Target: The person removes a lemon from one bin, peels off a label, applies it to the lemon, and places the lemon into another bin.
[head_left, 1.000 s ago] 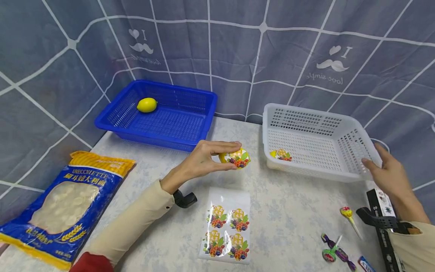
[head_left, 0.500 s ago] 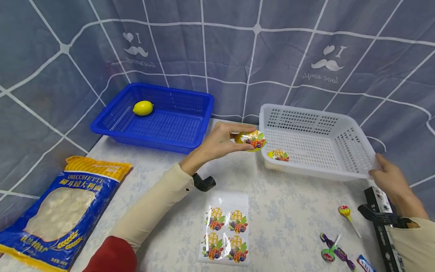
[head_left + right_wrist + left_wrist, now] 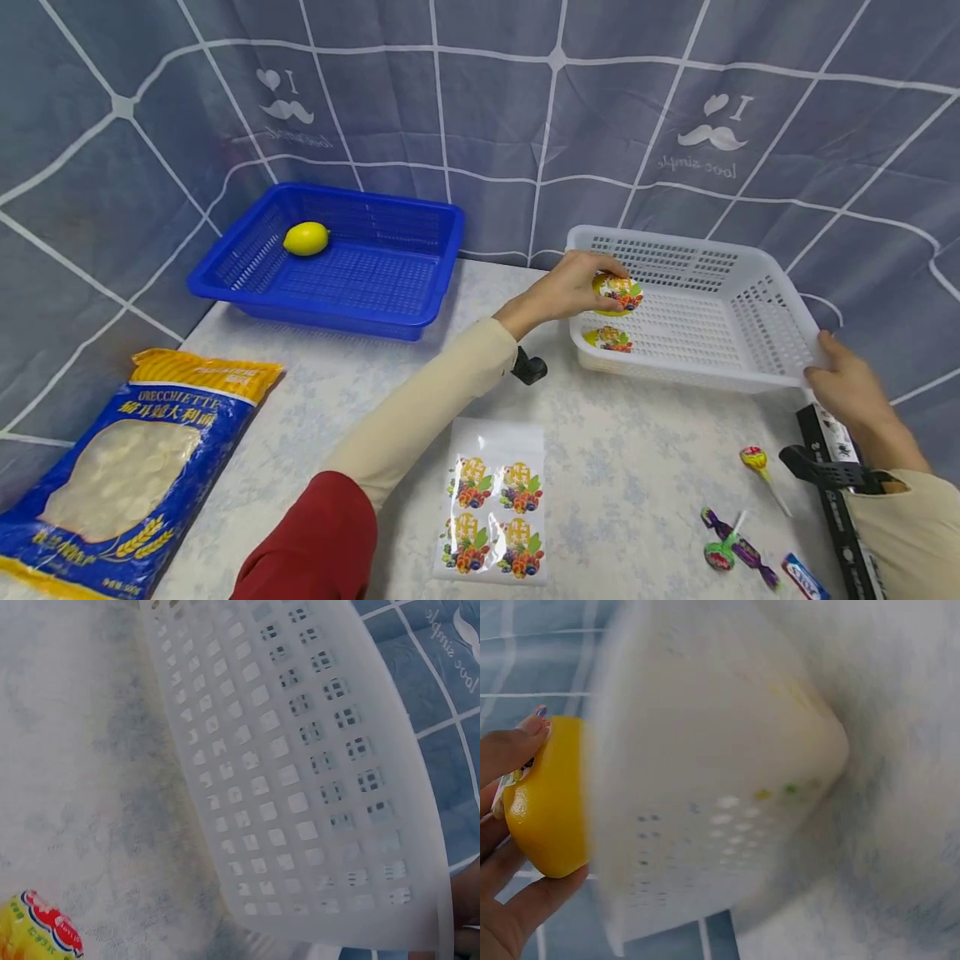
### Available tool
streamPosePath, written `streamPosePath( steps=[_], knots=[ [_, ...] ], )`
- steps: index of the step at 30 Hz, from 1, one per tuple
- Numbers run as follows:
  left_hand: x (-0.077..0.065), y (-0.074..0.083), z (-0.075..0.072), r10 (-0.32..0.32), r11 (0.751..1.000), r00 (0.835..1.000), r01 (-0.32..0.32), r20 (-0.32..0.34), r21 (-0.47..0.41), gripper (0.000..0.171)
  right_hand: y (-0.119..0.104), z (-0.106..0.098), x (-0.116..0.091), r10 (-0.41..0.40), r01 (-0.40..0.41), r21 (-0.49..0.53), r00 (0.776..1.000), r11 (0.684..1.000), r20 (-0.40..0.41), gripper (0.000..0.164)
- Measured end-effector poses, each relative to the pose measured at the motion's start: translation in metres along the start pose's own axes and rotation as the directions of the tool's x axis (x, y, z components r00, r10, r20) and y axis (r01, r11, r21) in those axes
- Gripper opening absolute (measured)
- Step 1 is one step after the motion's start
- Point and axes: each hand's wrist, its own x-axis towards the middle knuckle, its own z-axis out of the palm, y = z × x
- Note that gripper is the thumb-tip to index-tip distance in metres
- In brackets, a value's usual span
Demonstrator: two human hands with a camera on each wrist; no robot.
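My left hand (image 3: 573,287) grips a yellow lemon (image 3: 555,802) that bears a fruit-print sticker (image 3: 621,292). In the head view it is over the left end of the white basket (image 3: 693,371); the left wrist view has that basket's wall right beside the lemon. Another stickered lemon (image 3: 606,338) lies inside the basket near its front left corner, partly hidden by the rim. At the basket's right end my right hand (image 3: 855,387) holds the rim, thumb on the near side. The right wrist view is mostly basket wall, with only a sliver of that hand.
A blue basket (image 3: 330,315) holds a plain lemon (image 3: 306,239). A sticker sheet (image 3: 491,500) lies in front, a pasta bag (image 3: 135,475) at left. Lollipops (image 3: 753,458), wrapped candies (image 3: 806,577) and a black box (image 3: 840,517) lie at right.
My left hand has carried the stickered lemon rightward and away from me, from the table's middle to over the white basket. The right hand has stayed at the basket's rim.
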Motion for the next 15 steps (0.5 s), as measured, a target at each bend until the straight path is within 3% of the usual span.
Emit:
streamPosePath(
  steps=[4,9,15],
  knots=[
    [0.022,-0.007,0.014,-0.02,0.988,0.997,0.008,0.079,0.156,0.042,-0.002,0.004,0.003,-0.024,0.022,-0.054,0.999,0.998,-0.027,0.062],
    [0.035,-0.012,0.029,-0.098,0.954,0.981,0.045,0.167,0.295,0.045,-0.005,0.009,0.004,-0.01,0.006,-0.061,0.998,0.998,-0.055,0.063],
    [0.041,-0.012,0.042,-0.157,0.929,0.971,0.083,0.181,0.359,0.027,-0.004,0.006,0.003,0.022,-0.027,-0.074,0.998,0.997,-0.059,0.064]
  ],
)
